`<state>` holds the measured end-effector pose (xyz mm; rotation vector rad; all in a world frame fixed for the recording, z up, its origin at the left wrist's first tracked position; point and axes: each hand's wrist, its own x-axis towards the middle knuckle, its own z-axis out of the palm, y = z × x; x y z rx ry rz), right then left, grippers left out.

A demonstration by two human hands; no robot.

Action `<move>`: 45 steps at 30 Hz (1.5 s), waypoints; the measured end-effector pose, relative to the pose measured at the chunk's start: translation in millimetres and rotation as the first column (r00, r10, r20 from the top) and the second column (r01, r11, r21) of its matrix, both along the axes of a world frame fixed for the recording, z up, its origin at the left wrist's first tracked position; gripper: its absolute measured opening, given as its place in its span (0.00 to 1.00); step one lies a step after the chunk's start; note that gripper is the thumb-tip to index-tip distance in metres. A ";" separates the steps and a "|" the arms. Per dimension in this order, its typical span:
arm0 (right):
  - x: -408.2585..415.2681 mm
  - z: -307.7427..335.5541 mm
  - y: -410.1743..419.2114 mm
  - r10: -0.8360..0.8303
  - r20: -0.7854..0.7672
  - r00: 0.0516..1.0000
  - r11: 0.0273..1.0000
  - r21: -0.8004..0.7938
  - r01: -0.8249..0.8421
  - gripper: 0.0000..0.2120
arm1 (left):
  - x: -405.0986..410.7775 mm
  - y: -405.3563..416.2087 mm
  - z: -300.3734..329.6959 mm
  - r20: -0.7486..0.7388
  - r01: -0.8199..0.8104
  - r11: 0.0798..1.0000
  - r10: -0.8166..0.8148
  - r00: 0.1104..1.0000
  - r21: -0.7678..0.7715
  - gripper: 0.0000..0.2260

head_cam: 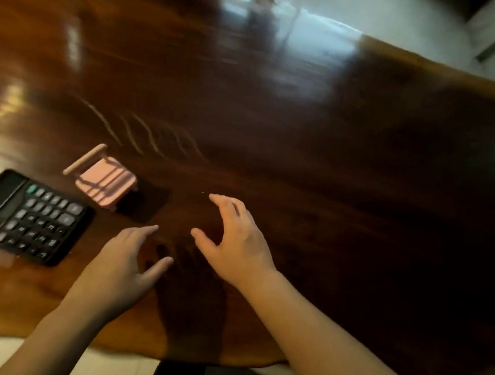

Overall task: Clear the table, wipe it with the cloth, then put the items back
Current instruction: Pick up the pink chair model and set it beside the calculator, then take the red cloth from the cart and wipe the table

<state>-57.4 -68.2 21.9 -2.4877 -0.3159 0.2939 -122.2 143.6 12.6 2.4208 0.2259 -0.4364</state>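
On the polished wooden table (310, 139), both hands hover spread and empty: left hand (127, 262), right hand (235, 243). No cloth is visible. Risk: a sweeping reach could knock the calculator (24, 216) toward the near edge (it lies close). Beside it sits a small pink holder (107, 182), which appears light enough to tip.

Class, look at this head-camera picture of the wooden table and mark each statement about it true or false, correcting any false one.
1. The calculator lies on the table. True.
2. The left hand grips the calculator. False: it is open, apart from it.
3. The pink object lies beyond the calculator. True.
4. The right hand holds a cloth. False: it is open and empty.
5. No cloth shows. True.
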 end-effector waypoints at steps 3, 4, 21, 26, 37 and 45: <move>-20.1 16.9 -47.9 -0.119 0.031 0.992 0.993 0.018 0.119 0.31 | 14.0 -37.0 12.3 -0.004 0.084 0.996 -0.084 0.996 0.010 0.34; -28.2 23.7 -63.9 -0.162 0.037 0.986 0.986 0.030 0.161 0.31 | 17.9 -51.5 16.1 -0.005 0.120 0.993 -0.120 0.993 0.009 0.34; -271.5 110.9 -338.1 -0.742 0.193 0.642 0.668 0.129 0.733 0.25 | -47.7 -387.0 124.6 0.208 0.763 0.645 -0.743 0.636 -0.033 0.31; -368.1 125.7 -412.0 -0.880 0.120 0.460 0.475 0.268 0.838 0.27 | -117.3 -498.5 147.6 0.284 0.886 0.449 -0.839 0.463 -0.119 0.30; -502.4 90.7 -510.5 -0.995 -0.025 0.093 0.086 0.201 0.976 0.33 | -225.8 -648.8 125.7 0.154 0.967 0.255 -0.956 0.251 0.008 0.32; -512.2 54.4 -522.9 -0.977 -0.212 0.006 0.009 -0.013 1.000 0.33 | -239.2 -684.4 101.2 -0.067 0.966 0.195 -0.976 0.209 0.170 0.31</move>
